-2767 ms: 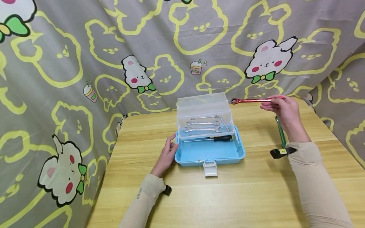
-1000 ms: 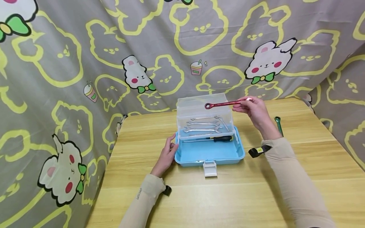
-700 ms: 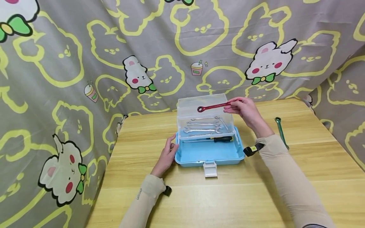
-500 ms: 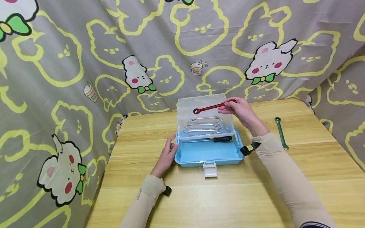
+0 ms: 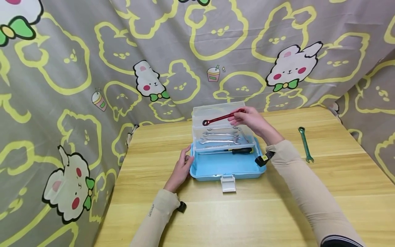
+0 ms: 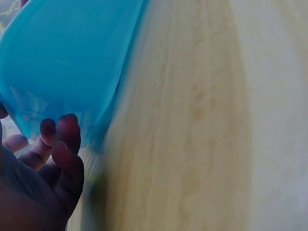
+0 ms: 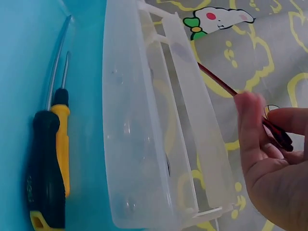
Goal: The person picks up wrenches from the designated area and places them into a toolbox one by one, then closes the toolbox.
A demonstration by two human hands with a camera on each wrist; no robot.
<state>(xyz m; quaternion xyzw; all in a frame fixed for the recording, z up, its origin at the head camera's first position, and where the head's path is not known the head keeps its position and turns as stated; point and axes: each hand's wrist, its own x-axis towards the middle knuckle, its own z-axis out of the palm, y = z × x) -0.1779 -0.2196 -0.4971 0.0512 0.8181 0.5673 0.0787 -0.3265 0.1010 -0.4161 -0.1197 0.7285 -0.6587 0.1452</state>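
Observation:
My right hand (image 5: 251, 120) pinches a red ratcheting wrench (image 5: 220, 118) near one end, its ring end pointing left over the raised clear trays. A light blue toolbox (image 5: 228, 177) stands open on the table. Silver wrenches (image 5: 220, 140) lie in its clear tray (image 5: 200, 149). My left hand (image 5: 181, 170) rests against the toolbox's left side; the left wrist view shows the fingertips (image 6: 69, 126) against the blue wall. Inside the base, the right wrist view shows a black-handled screwdriver (image 7: 47, 163) beside a yellow-handled screwdriver (image 7: 62, 139).
A green wrench (image 5: 305, 144) lies on the wooden table (image 5: 247, 219), right of the toolbox. The white latch (image 5: 228, 184) hangs down at the toolbox's front. A grey patterned curtain (image 5: 172, 41) hangs behind the table and along its sides.
My right hand has carried the red wrench leftward, from right of the toolbox to above its trays. The green wrench is now uncovered by the arm. My left hand stays at the toolbox's side.

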